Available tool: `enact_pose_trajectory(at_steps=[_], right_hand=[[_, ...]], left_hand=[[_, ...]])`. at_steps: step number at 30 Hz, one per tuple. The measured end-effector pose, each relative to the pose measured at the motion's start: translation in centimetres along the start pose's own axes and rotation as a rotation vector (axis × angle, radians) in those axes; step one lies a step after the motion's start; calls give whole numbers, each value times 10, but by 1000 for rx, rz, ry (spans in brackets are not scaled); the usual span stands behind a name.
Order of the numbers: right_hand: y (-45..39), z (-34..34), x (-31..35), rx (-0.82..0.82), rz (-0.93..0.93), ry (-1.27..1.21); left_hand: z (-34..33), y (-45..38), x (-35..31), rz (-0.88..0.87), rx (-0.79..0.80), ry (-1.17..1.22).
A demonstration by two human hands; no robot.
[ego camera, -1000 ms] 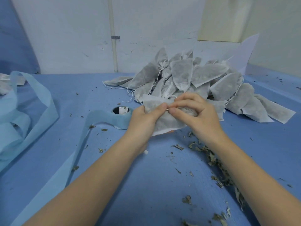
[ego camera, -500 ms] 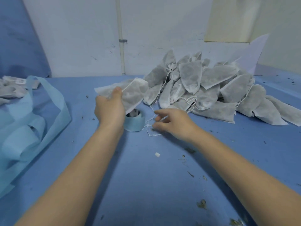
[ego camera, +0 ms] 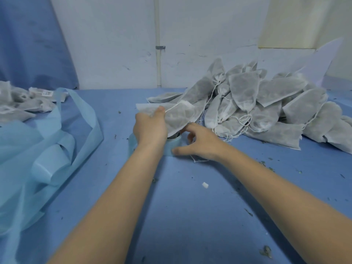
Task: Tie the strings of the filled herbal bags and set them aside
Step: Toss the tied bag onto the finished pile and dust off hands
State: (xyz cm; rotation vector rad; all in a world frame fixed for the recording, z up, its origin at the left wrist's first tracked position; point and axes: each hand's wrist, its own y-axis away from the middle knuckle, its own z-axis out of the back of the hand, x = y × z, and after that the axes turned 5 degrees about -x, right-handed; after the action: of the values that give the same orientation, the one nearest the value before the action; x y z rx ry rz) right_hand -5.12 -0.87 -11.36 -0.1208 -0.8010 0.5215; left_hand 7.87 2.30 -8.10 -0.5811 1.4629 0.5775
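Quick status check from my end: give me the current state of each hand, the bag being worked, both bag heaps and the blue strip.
Left hand: grips a bag, lifted off the table.
Held bag: filled, string trailing loose.
Right hand: fingers spread, holding nothing, beside the tape roll.
Bag pile: heaped at right, strings loose.
Second bag heap: lying at far left.
Blue fabric strip: unrolled, looped loosely.

Legible text: none. One white label (ego camera: 46, 93) on the bags at far left (ego camera: 17, 103) carries dark print, too small and blurred to read.
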Motion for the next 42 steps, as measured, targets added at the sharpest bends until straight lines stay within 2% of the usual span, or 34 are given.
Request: enact_pose_trajectory(at_steps=[3, 7, 12, 16, 18, 23, 35, 42], right_hand=[[1, -6, 4, 18, -41, -76], [3, -11, 6, -74, -91, -18], [10, -14, 6, -138, -120, -53], [23, -5, -1, -100, -214, -252], [30, -1, -6, -133, -212, -299], [29, -1, -4, -276, -203, -281], [34, -3, 3, -400, -235, -265], [41, -7, 18, -311, -192, 36]], left_hand=[[1, 0, 0, -36, -1, -8], [2, 6, -3, -166, -44, -119], [-3, 17, 0, -241, -4, -279], [-2, 19, -1, -252, 0, -313], [-2, 18, -1, -242, 5, -306], [-1, 16, -1, -245, 20, -321], [-2, 15, 1, -239, 20, -300], [-3, 17, 2, -248, 25, -296]])
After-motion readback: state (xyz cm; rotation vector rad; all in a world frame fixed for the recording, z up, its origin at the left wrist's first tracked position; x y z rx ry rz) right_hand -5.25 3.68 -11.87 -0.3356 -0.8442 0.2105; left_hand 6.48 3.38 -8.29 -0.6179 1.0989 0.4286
